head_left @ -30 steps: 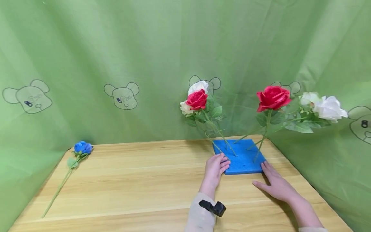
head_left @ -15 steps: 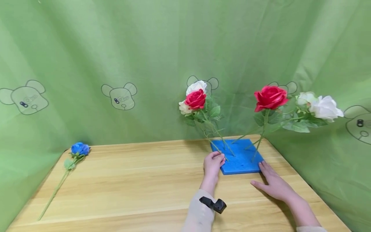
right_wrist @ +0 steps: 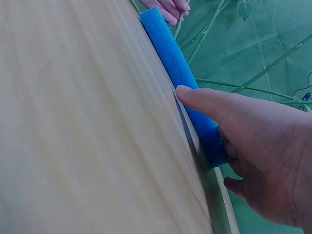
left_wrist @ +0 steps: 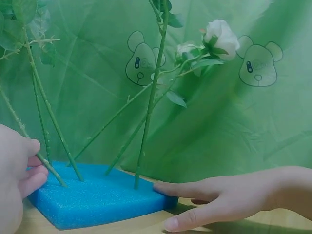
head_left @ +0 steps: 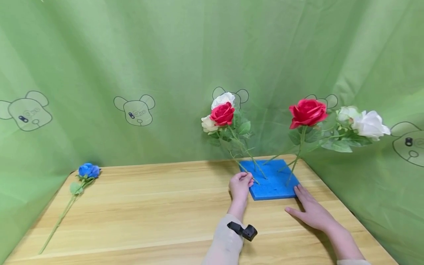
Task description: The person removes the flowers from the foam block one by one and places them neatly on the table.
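Observation:
A blue foam block (head_left: 275, 189) lies at the right of the table with several artificial rose stems stuck in it. My left hand (head_left: 240, 187) pinches a green stem (left_wrist: 56, 176) low down, close to where it enters the foam's left side. That stem leans left toward a cluster of a red rose (head_left: 222, 113) and white blooms (head_left: 223, 99); I cannot tell which bloom it carries. My right hand (head_left: 313, 209) rests against the block's right edge, fingers extended and thumb apart. Another red rose (head_left: 308, 113) and a white rose (head_left: 371, 125) rise from the block's right part.
A blue rose (head_left: 88, 170) with a long stem lies on the wooden table (head_left: 149, 213) at far left. A green curtain (head_left: 172, 55) with bear-head outlines hangs behind and at both sides. A black band (head_left: 242, 231) sits on the left sleeve.
My left hand's fingers have closed in on the stem and shifted slightly left. The right hand stays at the foam's edge. The whole head view has drifted slightly.

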{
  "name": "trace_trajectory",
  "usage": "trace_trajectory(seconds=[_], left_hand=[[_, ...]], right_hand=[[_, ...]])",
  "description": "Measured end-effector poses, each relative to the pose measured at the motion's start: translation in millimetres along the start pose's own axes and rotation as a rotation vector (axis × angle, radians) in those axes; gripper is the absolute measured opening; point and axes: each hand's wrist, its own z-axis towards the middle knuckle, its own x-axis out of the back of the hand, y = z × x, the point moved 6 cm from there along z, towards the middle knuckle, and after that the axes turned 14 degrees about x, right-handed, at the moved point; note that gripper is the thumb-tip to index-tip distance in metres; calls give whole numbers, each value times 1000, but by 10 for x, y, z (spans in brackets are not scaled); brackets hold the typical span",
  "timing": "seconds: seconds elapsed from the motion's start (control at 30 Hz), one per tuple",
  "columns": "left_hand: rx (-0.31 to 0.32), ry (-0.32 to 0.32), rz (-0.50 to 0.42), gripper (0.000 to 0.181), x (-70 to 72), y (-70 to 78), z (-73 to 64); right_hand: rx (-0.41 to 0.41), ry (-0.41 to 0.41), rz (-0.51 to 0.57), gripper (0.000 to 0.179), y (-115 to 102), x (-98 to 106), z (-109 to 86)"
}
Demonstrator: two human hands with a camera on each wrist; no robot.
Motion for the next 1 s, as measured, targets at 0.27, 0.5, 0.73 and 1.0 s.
trace_trajectory(seconds=[0.27,0.5,0.73,1.0], left_hand=[[-24,45,-108,16,116,97,78],[-35,57,-93,18,183,134,68],[-99,50,-92,16,247,157,4],[-181,16,-89,9,358,149,-89]], right_hand=[[-3,-4,14,93,-25,7,13],[4,-5,11,92,28,-15,7],[3,-4,15,93,26,2,5],[16,-2,18,92,29,-13,24]])
